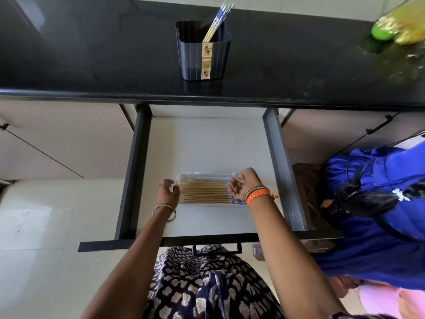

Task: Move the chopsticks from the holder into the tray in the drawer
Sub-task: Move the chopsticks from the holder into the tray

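A dark blue holder [203,54] stands on the black counter, with a few blue-and-white-topped chopsticks [217,21] leaning in it. Below, the drawer [207,143] is pulled out. A clear plastic tray [207,177] lies on its white floor, and several wooden chopsticks [202,192] lie side by side in the tray. My left hand [166,192] rests at the tray's left end, fingers curled against it. My right hand [243,184] is at the tray's right end, fingers bent over the chopstick tops. Whether either hand grips anything is unclear.
The black counter [92,65] runs across the top, with a green and yellow object [395,26] at its far right. A person in blue clothing [379,203] crouches right of the drawer. Cabinet doors flank the drawer, and the drawer's dark front edge [207,240] is near my body.
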